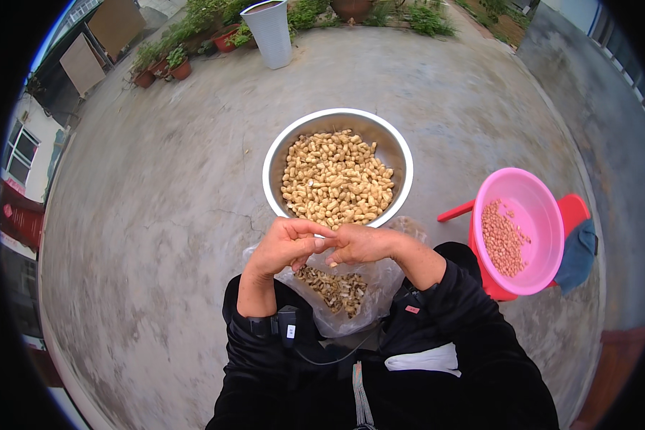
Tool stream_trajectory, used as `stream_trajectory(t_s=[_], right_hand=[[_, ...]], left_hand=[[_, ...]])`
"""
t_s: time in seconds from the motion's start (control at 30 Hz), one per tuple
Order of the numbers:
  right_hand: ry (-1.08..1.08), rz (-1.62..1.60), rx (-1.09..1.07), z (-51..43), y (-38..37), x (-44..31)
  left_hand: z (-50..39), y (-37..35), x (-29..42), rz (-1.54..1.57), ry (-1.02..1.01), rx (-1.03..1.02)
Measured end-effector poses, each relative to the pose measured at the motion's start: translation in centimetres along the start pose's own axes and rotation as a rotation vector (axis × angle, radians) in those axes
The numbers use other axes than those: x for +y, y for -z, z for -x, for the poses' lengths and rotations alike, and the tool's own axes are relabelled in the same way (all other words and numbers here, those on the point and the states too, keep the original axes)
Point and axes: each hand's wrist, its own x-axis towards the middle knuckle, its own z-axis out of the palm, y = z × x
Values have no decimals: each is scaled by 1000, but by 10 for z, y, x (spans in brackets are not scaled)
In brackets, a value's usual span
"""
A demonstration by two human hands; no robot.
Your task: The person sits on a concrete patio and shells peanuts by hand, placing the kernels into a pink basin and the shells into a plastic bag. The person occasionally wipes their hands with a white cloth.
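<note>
My left hand (285, 246) and my right hand (361, 245) meet in front of me, just past the near rim of a steel basin (403, 161). The left thumb and forefinger touch the right hand's fingers. Whether a peanut is between them is hidden by the fingers. Unshelled peanuts (338, 180) fill much of the basin. Under the hands, a clear plastic bag (379, 301) lies spread open between my legs, with broken peanut shells (336, 290) inside it.
To the right, a pink plastic basin (543, 226) holding shelled peanut kernels (502, 242) rests tilted on a red plastic stool (572, 209). A blue cloth (578, 255) hangs there. Beyond stand a tall white planter (270, 37) and potted plants (180, 64). A grey wall (586, 97) bounds the right.
</note>
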Motion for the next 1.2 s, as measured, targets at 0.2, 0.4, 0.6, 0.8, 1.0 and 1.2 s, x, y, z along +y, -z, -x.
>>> stream_trajectory(t_s=[0.2, 0.4, 0.6, 0.8, 1.0, 1.2], right_hand=[[140, -236, 653, -4, 7, -10], [309, -168, 507, -5, -21, -21], [158, -642, 499, -9, -3, -9], [172, -848, 467, -9, 0, -2], [207, -853, 357, -11, -3, -2], [211, -743, 436, -12, -4, -4]], left_hand=[[-15, -4, -10, 233, -16, 330], [-30, -24, -28, 152, -5, 388], [-27, -11, -24, 249, -165, 554], [-22, -20, -21, 133, -303, 574], [-23, -23, -21, 83, -317, 582], [-22, -22, -22, 46, -296, 596]])
